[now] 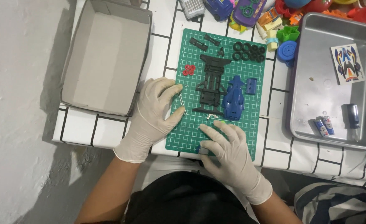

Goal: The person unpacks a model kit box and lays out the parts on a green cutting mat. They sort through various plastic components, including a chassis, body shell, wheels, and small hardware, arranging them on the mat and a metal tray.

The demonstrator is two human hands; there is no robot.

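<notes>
A white-tiled counter [87, 124] with dark grout lines stands over a grey floor, and a green cutting mat [191, 132] lies on it with its long axis running away from the person. The left hand [156, 110], gloved, rests at the mat's left edge with fingers loosely curled, touching thin metal rods [182, 101] that lie lengthwise, pointing away along the mat. The right hand [228, 151], also gloved, lies half open on the mat's near edge, its thumb against a small dark part [203, 150]; whether it grips it I cannot tell. Just beyond the fingers lie a black chassis [211, 85] and a blue body shell [234, 99], both lengthwise along the mat. Red rollers [189, 69] and black tyres [249, 52] sit farther up. An open cardboard box [104, 58] stands to the left, a metal tray [315, 103] to the right.
</notes>
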